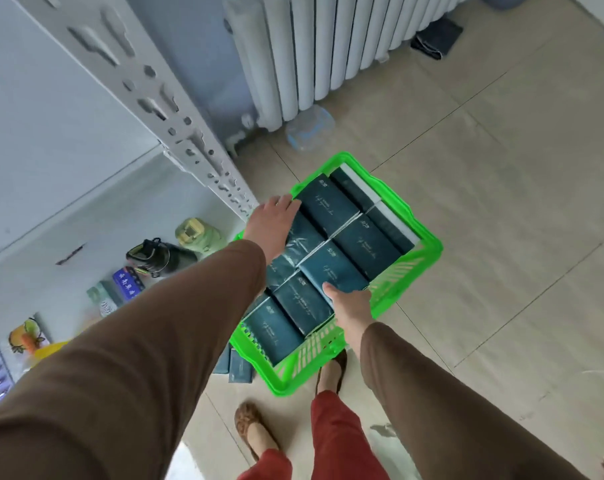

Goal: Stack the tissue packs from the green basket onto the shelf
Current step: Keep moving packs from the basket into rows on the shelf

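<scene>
A bright green plastic basket (421,233) sits on the floor beside the white shelf upright (176,133). It is filled with several dark teal tissue packs (366,244) lying flat in rows. My left hand (272,226) reaches down over the basket's left side, fingers extended onto a pack at the far left. At the basket's near right side, my right hand (349,303) has its thumb on top of a teal pack (328,271) and its fingers under the pack's edge. Both arms wear brown sleeves.
Lower shelf levels at left hold a dark bottle (155,258), a pale green jar (196,233) and small boxes (127,282). More teal packs (238,370) lie on the floor left of the basket. A white radiator (328,46) and a clear container (311,128) stand behind.
</scene>
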The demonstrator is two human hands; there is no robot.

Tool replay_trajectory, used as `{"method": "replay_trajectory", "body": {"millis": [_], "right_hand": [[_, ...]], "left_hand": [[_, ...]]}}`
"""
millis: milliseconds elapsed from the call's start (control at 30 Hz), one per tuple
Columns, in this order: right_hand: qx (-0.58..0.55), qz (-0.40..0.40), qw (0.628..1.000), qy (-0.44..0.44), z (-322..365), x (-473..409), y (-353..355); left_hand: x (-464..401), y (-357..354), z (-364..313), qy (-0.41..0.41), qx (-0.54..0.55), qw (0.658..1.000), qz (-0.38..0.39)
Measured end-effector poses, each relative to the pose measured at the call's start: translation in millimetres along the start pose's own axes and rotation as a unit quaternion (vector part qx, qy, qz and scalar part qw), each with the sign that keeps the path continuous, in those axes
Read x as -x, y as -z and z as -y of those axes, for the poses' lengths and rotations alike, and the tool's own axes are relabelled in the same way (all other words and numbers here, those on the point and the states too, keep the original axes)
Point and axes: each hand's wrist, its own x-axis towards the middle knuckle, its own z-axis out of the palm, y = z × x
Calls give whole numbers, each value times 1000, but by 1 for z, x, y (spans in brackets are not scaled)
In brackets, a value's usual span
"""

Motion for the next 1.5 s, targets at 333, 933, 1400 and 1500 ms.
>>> {"method": "replay_trajectory", "body": {"millis": [333,933,1400,1500], "right_hand": [[-53,22,998,9,6,24,17],[55,256,874,410,-84,389,-200],[177,367,765,500,-159,603,-509],[179,387,752,503,-158,619,-584]], "left_hand": [[36,1,18,71,26,995,59],[605,42,210,357,379,823,-228],[934,35,450,473,312,762,-314],[965,26,515,491,280,766,-306]]}}
